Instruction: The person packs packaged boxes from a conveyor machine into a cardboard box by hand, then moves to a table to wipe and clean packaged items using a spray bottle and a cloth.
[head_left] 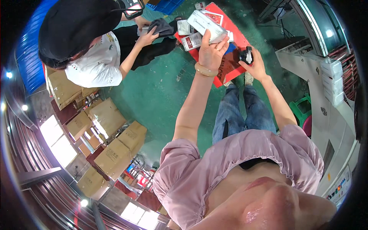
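My left hand (pixel 212 55), with a bangle at its wrist, has its fingers wrapped round the near end of a long white box (pixel 203 23). The box is held slantwise above the red tabletop (pixel 242 32). To the right, my right hand (pixel 258 66) grips a small black rounded object with a white part (pixel 245 56); its exact kind I cannot make out. Beneath and beside the long box lie a small white-and-red packet (pixel 191 41) and another white packet (pixel 183 27). A blue item (pixel 230 49) shows partly between my hands.
At the left a person in a black cap (pixel 76 28) handles a dark grey cloth-like item (pixel 163 27). Cardboard boxes (pixel 115 157) are stacked at the lower left. A pale machine frame (pixel 303 69) stands close on my right, with a green stool (pixel 302 107) beside it.
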Motion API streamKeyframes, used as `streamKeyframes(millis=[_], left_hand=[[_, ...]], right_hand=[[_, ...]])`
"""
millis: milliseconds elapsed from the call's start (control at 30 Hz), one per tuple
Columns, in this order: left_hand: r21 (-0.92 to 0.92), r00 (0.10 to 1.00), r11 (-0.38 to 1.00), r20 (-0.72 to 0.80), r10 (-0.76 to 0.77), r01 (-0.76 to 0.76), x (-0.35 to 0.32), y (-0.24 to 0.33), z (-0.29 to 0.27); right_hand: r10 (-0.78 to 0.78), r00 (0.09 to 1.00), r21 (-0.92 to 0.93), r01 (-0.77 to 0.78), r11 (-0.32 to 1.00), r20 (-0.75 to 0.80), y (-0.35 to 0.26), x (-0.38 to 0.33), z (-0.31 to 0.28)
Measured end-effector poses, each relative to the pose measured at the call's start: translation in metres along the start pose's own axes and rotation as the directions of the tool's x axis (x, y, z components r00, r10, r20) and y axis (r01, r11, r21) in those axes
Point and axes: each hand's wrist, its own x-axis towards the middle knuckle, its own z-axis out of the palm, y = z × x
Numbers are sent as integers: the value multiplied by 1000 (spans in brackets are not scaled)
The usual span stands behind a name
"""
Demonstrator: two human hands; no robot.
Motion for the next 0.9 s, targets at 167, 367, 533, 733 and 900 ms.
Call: streamKeyframes(millis=[167,367,533,733,900], left_hand=[[69,985,993,-134,109,-101,-22,-17,-16],[266,962,963,-252,106,-36,-62,-43,-51],[394,941,918,-324,102,37,-68,-71,-81],[389,913,921,-367,180,-25,-58,-103,-101],[374,919,928,-369,139,10,-60,-102,-103]], right_hand=[[-52,998,73,55,996,-42,-1,9,5],[234,957,309,-277,910,169,-20,6,-6],[108,918,157,-179,971,381,-56,-32,-20],[81,916,6,-91,996,392,-53,-48,-7],[117,899,-60,-101,993,422,-48,-49,-6]])
